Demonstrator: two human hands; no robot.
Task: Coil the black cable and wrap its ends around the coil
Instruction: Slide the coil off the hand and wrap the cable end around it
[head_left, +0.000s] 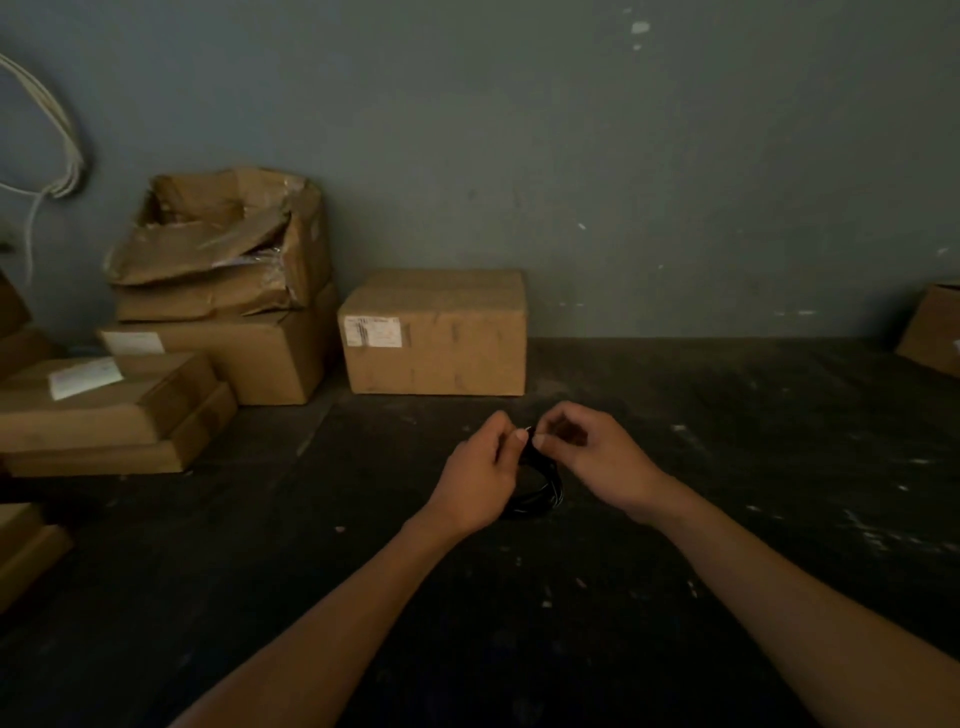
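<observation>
Dim, scuffed dark tabletop (727, 467) lay beneath both hands: left hand (480, 480) and right hand (597, 457) pinched the black cable (540, 486), already a coil, likely light, springy, best gripped at its top.

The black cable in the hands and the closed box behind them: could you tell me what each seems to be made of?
Black cable: probably rubber or plastic sheathing with a slight sheen, as thin highlights run along its coiled loops. Closed box: brown corrugated cardboard, matte and a little scuffed, with a white paper label on its front.
</observation>
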